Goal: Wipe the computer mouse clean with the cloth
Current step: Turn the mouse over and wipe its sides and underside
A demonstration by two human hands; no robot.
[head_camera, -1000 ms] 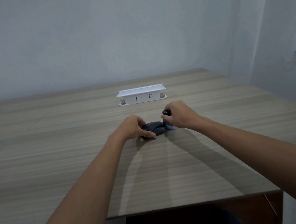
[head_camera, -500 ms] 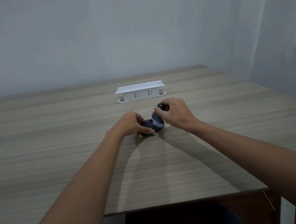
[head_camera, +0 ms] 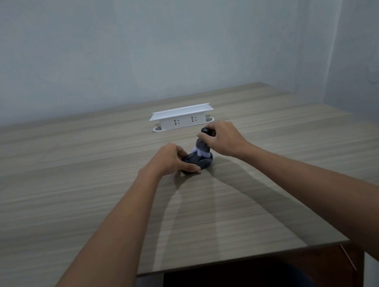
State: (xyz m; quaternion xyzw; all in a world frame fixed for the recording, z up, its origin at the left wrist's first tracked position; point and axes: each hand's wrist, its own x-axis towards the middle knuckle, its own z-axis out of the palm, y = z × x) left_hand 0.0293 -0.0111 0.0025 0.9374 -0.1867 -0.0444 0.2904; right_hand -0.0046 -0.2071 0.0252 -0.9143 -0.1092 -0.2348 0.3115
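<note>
A person seated at a wood-grain table [head_camera: 96,198] works on a dark mouse [head_camera: 201,163], which lies flat on the tabletop a little past the middle of the view, toward 12 o'clock from the near edge. The left hand [head_camera: 171,160] closes around the mouse from its 9 o'clock side, thumb laid along the near flank and fingers curled over the far side, pinning it to the wood. The right hand [head_camera: 224,140] sits at about 1 o'clock from the mouse, raised above it, fingers pinched shut on a bunched grey cloth [head_camera: 202,148]. The cloth hangs down from that pinch in a narrow column, with a paler fold at its lower end touching the top of the mouse at its far right end. A small dark rounded shape shows just above the right-hand fingertips; whether it belongs to the cloth cannot be told. Both forearms are bare and reach in from the near corners, throwing soft shadows on the table beneath them.

Beyond the hands, at 12 o'clock, a white socket box [head_camera: 181,118] stands upright on the table, two outlets facing the camera, apart from the mouse and the hands. A pale wall [head_camera: 128,45] rises behind the table's far edge. Dark trousers show below the table's near edge
</note>
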